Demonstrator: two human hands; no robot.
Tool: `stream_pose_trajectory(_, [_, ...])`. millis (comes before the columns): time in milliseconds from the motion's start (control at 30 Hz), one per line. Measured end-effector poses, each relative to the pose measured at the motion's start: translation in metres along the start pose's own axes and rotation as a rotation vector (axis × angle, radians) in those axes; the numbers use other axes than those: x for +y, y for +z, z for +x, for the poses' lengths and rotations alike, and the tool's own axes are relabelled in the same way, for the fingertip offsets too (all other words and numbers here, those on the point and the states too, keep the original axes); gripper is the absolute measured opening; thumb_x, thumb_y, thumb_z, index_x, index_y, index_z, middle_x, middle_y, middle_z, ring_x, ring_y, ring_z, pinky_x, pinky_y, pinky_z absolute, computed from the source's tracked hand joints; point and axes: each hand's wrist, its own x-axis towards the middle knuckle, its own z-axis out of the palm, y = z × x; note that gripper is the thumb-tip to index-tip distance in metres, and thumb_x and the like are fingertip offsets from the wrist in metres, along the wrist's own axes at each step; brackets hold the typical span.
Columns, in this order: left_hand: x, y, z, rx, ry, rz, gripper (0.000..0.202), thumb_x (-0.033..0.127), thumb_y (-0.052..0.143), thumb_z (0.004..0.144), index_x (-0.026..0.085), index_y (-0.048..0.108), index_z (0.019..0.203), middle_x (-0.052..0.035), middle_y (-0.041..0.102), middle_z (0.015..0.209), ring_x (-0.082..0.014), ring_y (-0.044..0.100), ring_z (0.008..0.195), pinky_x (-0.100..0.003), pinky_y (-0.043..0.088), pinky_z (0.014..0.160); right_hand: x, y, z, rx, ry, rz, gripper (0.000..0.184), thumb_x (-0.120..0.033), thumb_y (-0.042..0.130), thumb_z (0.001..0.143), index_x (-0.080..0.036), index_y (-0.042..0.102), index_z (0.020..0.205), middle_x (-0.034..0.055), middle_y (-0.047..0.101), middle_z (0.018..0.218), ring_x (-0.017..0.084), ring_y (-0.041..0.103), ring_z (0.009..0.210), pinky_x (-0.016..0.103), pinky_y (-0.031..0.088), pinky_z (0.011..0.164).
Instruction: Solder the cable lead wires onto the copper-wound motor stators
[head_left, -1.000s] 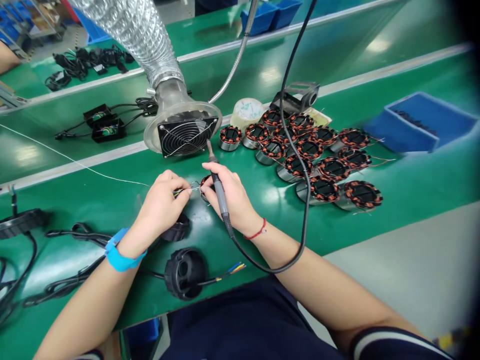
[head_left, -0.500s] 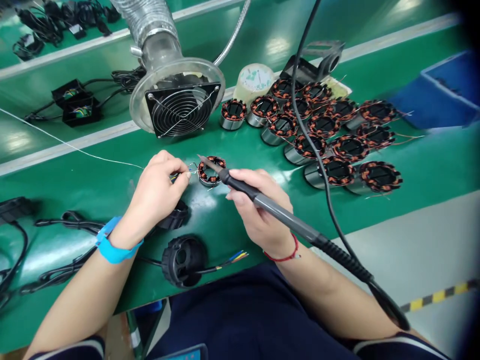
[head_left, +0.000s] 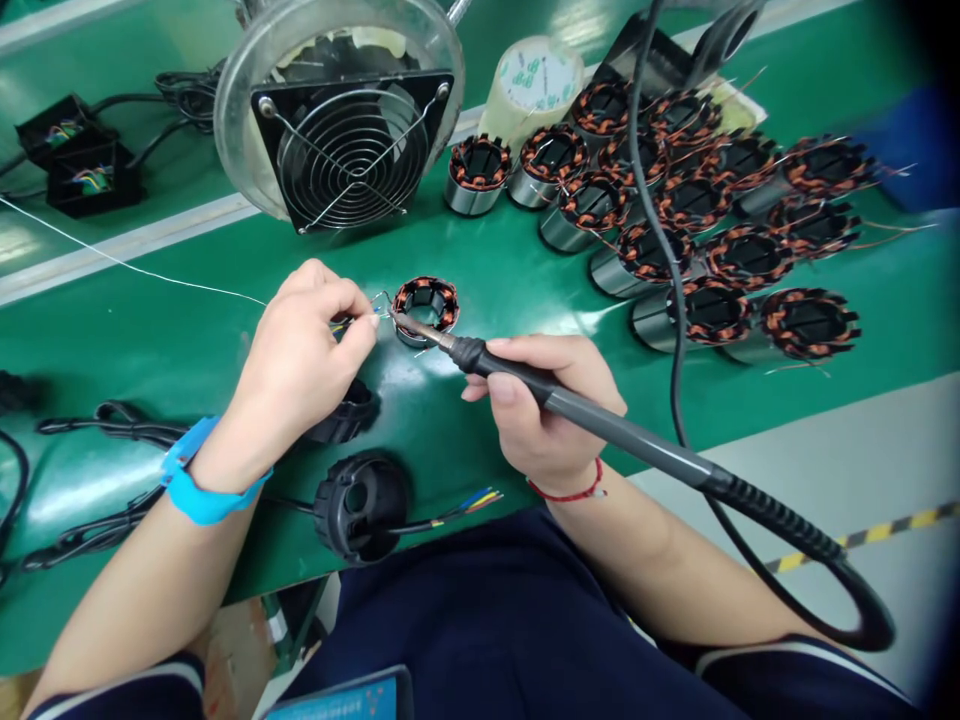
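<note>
Just left of the stator (head_left: 425, 305), the left hand (head_left: 300, 360) pinches coloured wires (head_left: 346, 323) between thumb and forefinger. The stator stands just in front of the fan (head_left: 352, 140). Right of it, the right hand (head_left: 544, 410) is closed around the soldering iron (head_left: 615, 432), its tip at the stator's left rim. Further right, spare stators (head_left: 712, 240) sit clustered.
</note>
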Motion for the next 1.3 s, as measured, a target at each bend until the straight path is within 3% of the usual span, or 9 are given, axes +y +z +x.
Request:
stream_pose_trajectory(333, [-0.0002,0.0017,0.0006,0.033,0.008,0.016,0.014,0.017,0.057,0.082,0.020,0.061,0.069,-0.0022,0.056,0.077,-0.0190,0.056,0.082,-0.037,0.049,0.076,0.0010,0.0010,-0.0027,-0.017,0.016,-0.009,0.017,-0.038,0.063,0.090,-0.031,0.065,0.105,0.0006,0.072,0.086,0.015,0.070,0.061,0.029,0.059,0.054])
stream_pose_trajectory(533, [0.0017,0.0009,0.0013,0.015,-0.035,0.003,0.016,0.018,0.056,0.082,0.022,0.058,0.067,-0.0019,0.055,0.078,-0.0192,0.055,0.082,-0.039,0.051,0.084,0.0009,0.0013,-0.0019,-0.009,0.003,-0.017,0.016,-0.038,0.062,0.091,-0.029,0.065,0.104,0.0006,0.073,0.087,0.015,0.069,0.061,0.029,0.059,0.055])
stream_pose_trajectory(967, [0.0041,0.0006,0.0017,0.018,-0.054,0.009,0.016,0.017,0.057,0.081,0.024,0.058,0.066,-0.0023,0.058,0.079,-0.0206,0.058,0.086,-0.040,0.053,0.085,0.0000,0.0012,-0.0027,-0.030,0.032,-0.023,0.016,-0.038,0.062,0.090,-0.029,0.064,0.103,0.0016,0.073,0.088,0.017,0.071,0.064,0.032,0.061,0.058])
stream_pose_trajectory(1300, [0.0039,0.0005,0.0020,0.015,-0.044,0.021,0.016,0.017,0.056,0.082,0.024,0.058,0.067,-0.0024,0.057,0.080,-0.0200,0.057,0.084,-0.039,0.052,0.083,0.0042,0.0032,0.0004,-0.018,-0.036,-0.082,0.020,-0.042,0.056,0.094,-0.031,0.061,0.110,0.0025,0.073,0.097,0.018,0.070,0.067,0.036,0.061,0.061])
